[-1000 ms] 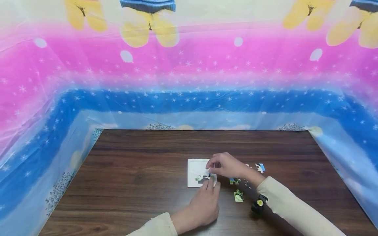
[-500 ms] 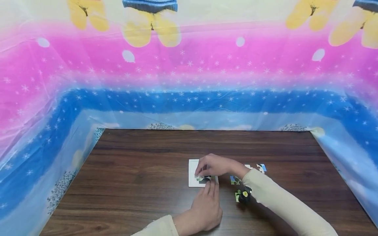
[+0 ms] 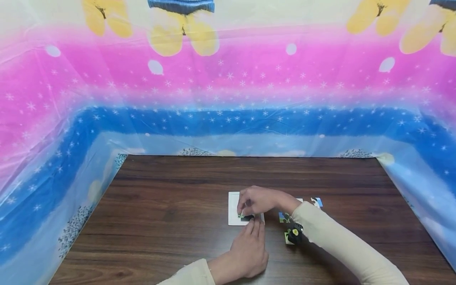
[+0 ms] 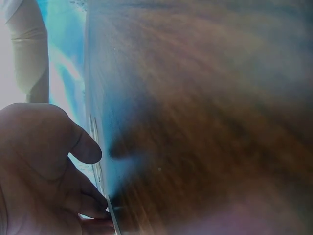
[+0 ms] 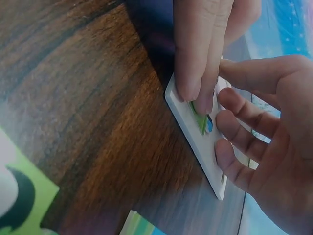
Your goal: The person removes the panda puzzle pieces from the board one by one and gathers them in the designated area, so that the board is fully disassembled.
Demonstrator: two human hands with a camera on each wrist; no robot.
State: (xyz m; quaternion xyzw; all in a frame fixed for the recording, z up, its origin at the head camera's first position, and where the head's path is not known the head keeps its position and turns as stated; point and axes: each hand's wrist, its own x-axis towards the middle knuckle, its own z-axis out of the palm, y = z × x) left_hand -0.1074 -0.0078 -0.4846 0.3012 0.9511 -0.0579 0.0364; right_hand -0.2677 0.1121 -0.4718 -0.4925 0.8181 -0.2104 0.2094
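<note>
A white puzzle tray (image 3: 233, 200) lies flat on the table. My left hand (image 3: 247, 249) rests its straight fingertips on the tray's near right part, beside a dark puzzle section (image 3: 246, 218). Bent over the tray, my right hand (image 3: 258, 199) pinches a small green-and-white puzzle piece (image 3: 240, 216) with its fingertips, which partly hide it. In the right wrist view, a green patch of puzzle (image 5: 199, 119) shows under the left fingers (image 5: 188, 73), and the right fingertips (image 5: 226, 152) meet the tray. The left wrist view shows the left palm (image 4: 39, 166) from below.
Loose puzzle pieces lie right of the tray: a blue-and-white one (image 3: 316, 202), a blue-green one (image 3: 283, 217) and a green one (image 3: 287, 238) partly behind the black wrist camera (image 3: 295, 234). The brown table (image 3: 171, 198) ends at a printed curtain (image 3: 213, 122).
The right hand has moved left from the tray's right side and lowered its fingertips onto the left part of the puzzle. The left hand has stayed nearly in place, its fingers closer together.
</note>
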